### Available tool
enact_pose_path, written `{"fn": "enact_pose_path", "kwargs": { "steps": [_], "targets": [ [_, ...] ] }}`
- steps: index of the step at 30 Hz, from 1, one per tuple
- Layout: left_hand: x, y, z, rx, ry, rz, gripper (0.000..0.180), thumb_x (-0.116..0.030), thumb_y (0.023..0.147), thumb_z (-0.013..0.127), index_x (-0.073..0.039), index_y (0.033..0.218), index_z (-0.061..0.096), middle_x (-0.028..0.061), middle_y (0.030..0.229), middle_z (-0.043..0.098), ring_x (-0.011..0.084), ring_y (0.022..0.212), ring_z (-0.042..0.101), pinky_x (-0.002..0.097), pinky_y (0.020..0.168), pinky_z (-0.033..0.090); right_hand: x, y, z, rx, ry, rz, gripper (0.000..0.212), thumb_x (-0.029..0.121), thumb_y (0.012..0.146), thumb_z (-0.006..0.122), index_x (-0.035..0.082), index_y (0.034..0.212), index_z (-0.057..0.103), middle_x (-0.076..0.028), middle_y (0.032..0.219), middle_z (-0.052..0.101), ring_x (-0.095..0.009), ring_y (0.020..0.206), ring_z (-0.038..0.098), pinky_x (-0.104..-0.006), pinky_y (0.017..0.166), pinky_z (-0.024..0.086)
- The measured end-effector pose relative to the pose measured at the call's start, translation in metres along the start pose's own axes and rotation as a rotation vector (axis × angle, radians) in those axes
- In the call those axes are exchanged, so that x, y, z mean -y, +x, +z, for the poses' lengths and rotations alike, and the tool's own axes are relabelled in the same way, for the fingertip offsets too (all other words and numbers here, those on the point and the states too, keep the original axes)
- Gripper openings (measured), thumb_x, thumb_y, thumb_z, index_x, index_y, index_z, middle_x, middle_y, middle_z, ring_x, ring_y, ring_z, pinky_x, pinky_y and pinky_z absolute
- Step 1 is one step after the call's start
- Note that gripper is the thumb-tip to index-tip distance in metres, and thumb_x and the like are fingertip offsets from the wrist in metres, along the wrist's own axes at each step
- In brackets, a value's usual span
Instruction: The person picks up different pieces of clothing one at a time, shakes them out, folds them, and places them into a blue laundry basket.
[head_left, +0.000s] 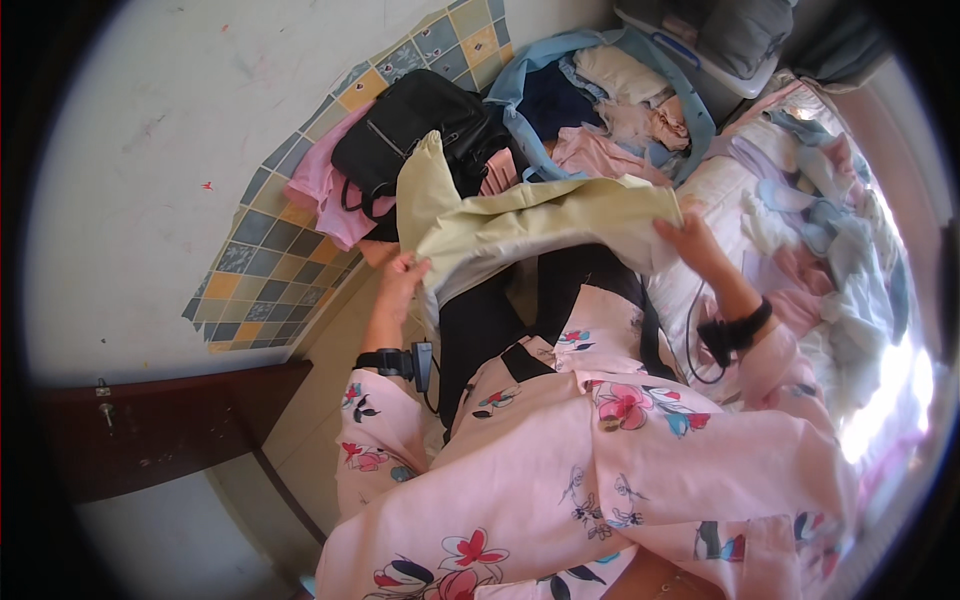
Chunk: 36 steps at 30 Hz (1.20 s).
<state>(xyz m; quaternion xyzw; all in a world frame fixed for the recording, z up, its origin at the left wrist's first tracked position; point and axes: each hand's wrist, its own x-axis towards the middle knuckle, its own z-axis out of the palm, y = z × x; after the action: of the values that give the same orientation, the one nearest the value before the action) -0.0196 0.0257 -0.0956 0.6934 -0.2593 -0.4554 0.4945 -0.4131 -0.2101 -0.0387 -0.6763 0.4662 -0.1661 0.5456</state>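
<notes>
A pale yellow-green garment is stretched between my hands, above my lap. At its left edge my left hand pinches the cloth. My right hand grips the right end with the fingers closed on it. One part of the garment stands up at the upper left, in front of a black bag. Its lower side hangs in a curve and shows a whitish inside. I cannot make out which kind of garment it is.
The black bag lies on pink cloth by the tiled wall. A blue fabric basket full of clothes stands beyond the garment. Several loose clothes are spread on the bed at right. A dark red wooden piece of furniture is at left.
</notes>
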Motion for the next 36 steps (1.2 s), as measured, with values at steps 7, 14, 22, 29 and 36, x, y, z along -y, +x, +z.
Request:
{"fn": "enact_pose_path", "kwargs": {
  "steps": [7,14,22,29,36],
  "targets": [
    [-0.162,0.008,-0.005,-0.237,-0.242,0.468,0.006,-0.009,0.085,0.053,-0.005,0.089,0.052,0.0042,0.084,0.06,0.0112,0.074,0.055,0.0241,0.07,0.045,0.153,0.082,-0.024,-0.288,0.021,-0.329,0.03,0.028,0.085,0.056,0.0,0.095,0.059,-0.004,0.078,0.058,-0.013,0.07,0.052,-0.0291,0.065,0.043],
    [-0.284,-0.042,-0.027,-0.511,0.097,0.867,0.013,-0.013,0.088,0.051,-0.001,0.092,0.052,0.0021,0.081,0.057,0.0072,0.072,0.05,0.0205,0.067,0.041,0.256,0.072,-0.062,-0.334,0.312,-0.772,0.014,0.017,0.087,0.053,0.006,0.088,0.062,0.004,0.078,0.059,-0.006,0.068,0.053,-0.0219,0.059,0.044],
    [-0.304,-0.112,-0.022,-0.636,0.223,1.077,0.013,-0.014,0.088,0.053,-0.001,0.09,0.053,0.0022,0.083,0.057,0.0071,0.074,0.05,0.0192,0.069,0.041,0.252,-0.003,-0.088,-0.379,0.233,-0.933,0.012,0.017,0.088,0.054,0.008,0.088,0.062,0.004,0.076,0.06,-0.004,0.065,0.053,-0.019,0.057,0.044],
    [-0.312,-0.144,-0.022,-0.471,0.209,0.822,0.01,-0.01,0.086,0.054,-0.002,0.092,0.053,0.0056,0.087,0.06,0.0095,0.075,0.056,0.0215,0.069,0.045,0.226,-0.001,-0.14,-0.435,-0.434,-1.297,0.018,0.012,0.089,0.046,0.003,0.096,0.06,-0.007,0.083,0.061,-0.015,0.069,0.058,-0.0272,0.064,0.047],
    [-0.199,-0.023,-0.036,-0.327,0.244,0.366,0.008,-0.008,0.08,0.058,-0.004,0.087,0.056,-0.0009,0.078,0.057,0.0059,0.066,0.051,0.0205,0.059,0.041,0.156,0.101,-0.045,-0.008,-0.089,-0.39,0.026,0.025,0.084,0.054,0.003,0.094,0.063,-0.004,0.077,0.063,-0.012,0.069,0.057,-0.0275,0.066,0.045]
  ]
}}
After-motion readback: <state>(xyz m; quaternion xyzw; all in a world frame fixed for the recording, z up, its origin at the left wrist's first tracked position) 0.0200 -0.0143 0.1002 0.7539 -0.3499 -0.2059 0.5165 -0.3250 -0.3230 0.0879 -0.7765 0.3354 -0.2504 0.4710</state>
